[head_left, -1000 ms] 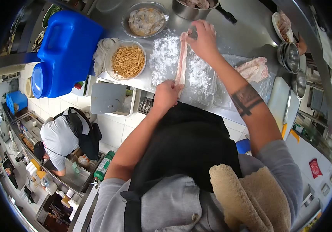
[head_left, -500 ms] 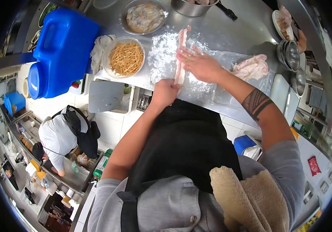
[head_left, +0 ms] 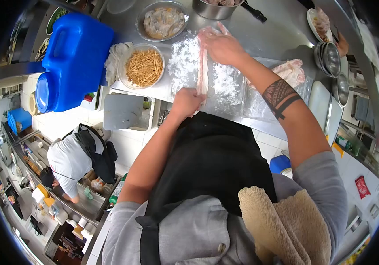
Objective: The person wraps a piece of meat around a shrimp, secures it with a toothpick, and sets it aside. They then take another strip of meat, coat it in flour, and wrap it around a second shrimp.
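Observation:
A long thin strip of pale pink meat point(head_left: 203, 73) lies on the metal counter among patches of white powder point(head_left: 185, 62). My left hand point(head_left: 188, 102) is closed on its near end at the counter's edge. At the far end, my right hand point(head_left: 219, 43) rests on the strip with its fingers spread. More raw meat point(head_left: 289, 72) lies on a clear plastic sheet point(head_left: 260, 104) to the right. A round container of thin wooden sticks point(head_left: 143, 66) stands left of the powder.
A bowl of raw pieces point(head_left: 162, 21) and a metal pot point(head_left: 218, 9) stand at the back. A big blue jug point(head_left: 72, 57) is at the left, stacked metal bowls point(head_left: 331, 59) at the right. Another person point(head_left: 72, 154) bends over a sink at the lower left.
My right hand has moved away from me along the strip, from its middle to its far end. My left hand still holds the near end.

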A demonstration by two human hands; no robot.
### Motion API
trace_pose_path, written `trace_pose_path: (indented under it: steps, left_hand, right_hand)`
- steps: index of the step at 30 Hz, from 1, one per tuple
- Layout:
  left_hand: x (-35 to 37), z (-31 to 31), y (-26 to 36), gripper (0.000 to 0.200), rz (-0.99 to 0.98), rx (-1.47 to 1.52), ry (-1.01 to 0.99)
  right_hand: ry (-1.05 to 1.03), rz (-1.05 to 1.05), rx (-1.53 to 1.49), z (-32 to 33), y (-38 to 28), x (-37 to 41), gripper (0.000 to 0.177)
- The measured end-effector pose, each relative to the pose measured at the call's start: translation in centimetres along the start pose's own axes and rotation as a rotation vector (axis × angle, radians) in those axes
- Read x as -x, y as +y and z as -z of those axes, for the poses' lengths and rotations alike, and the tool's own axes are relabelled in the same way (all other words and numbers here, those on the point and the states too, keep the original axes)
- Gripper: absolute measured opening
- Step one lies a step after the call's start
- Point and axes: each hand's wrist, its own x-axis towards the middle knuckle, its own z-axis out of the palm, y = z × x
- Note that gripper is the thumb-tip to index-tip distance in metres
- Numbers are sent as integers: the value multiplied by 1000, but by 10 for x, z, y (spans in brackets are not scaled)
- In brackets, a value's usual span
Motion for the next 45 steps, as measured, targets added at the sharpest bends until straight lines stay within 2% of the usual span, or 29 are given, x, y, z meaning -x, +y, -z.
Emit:
trace_pose_path:
  steps: [1, 3, 4, 6, 7, 9, 10, 12, 16, 18, 22, 24, 25, 27, 28, 29, 30, 31, 33, 34, 35, 37, 38, 40, 41, 43, 45]
  left_hand:
    - [3, 4, 4, 41, -6, -4, 1]
    - [11, 14, 18, 49, 17, -394, -53]
    - [22, 17, 27, 49, 12, -392, -50]
    - [46, 17, 35, 52, -95, -702, 204]
    - [44, 16, 28, 52, -92, -698, 208]
    - [30, 10, 2, 61, -866, -719, 461]
    - [26, 6, -6, 60, -813, -818, 326]
    - [22, -2, -20, 60, -807, -854, 308]
    - [23, -4, -25, 60, -828, -951, 271]
    - [21, -3, -24, 61, -831, -976, 257]
    - [23, -1, -17, 61, -841, -1025, 198]
    - [23, -1, -16, 61, -842, -1051, 178]
    - [22, -1, -15, 61, -834, -1073, 166]
    - [23, -2, -11, 58, -895, -1064, 159]
    - [23, 0, -9, 55, -856, -1080, 133]
    - [22, 1, -7, 53, -813, -1099, 107]
    - [20, 1, -5, 40, -861, -1020, 169]
    - [19, -1, 2, 40, -887, -1021, 155]
    - [19, -4, 18, 26, -851, -938, 219]
    - [13, -10, 20, 16, -952, -834, 286]
    - [10, -15, 25, 16, -962, -836, 280]
    - [3, -27, 36, 16, -1009, -724, 203]
    - [-3, -37, 44, 16, -1024, -729, 192]
    - [-15, -62, 61, 17, -1123, -581, 88]
    - [-23, -77, 72, 19, -1174, -528, 103]
    - [-42, -110, 95, 21, -1236, -486, 105]
    - [-61, -136, 119, 26, -1205, -515, 150]
  right_hand:
    - [6, -4, 3, 3, -1, 2, 53]
    - [104, -136, 18, 11, -6, 9, 53]
    - [106, -134, 24, 20, -15, 19, 53]
    - [159, -38, 25, 34, -43, 52, 52]
    - [160, -32, 25, 33, -53, 64, 52]
    - [12, 138, -272, 20, -65, 85, 52]
    - [13, 140, -273, 13, -64, 86, 52]
    - [-67, 162, -254, 1, -57, 85, 54]
    - [-40, 107, -200, -11, -42, 63, 54]
    - [-51, 104, -50, -9, -28, 41, 54]
    - [91, 64, -98, -11, -3, 7, 53]
    - [110, -126, -47, -9, 1, -10, 50]
    - [111, -150, -35, 4, -3, -8, 50]
    - [89, -323, -163, 28, -10, 11, 49]
    - [314, -344, -207, 18, -18, 25, 44]
    - [317, -374, -188, 21, -22, 47, 44]
    - [458, -381, -299, 23, -29, 72, 38]
    - [601, -383, -410, 25, -37, 96, 33]
    - [669, -566, -499, 21, -40, 156, 17]
    - [805, -683, -453, 6, -37, 179, 15]
    - [940, -796, -404, -9, -35, 200, 15]
    - [760, -1303, -684, -18, -32, 234, 25]
    - [772, -1318, -679, -22, -26, 244, 25]
    - [720, -1487, -786, -28, -13, 255, 32]
    - [736, -1499, -787, -31, -7, 255, 32]
    - [659, -1425, -1226, -34, 0, 252, 32]
    - [696, -1405, -1269, -35, 1, 251, 31]
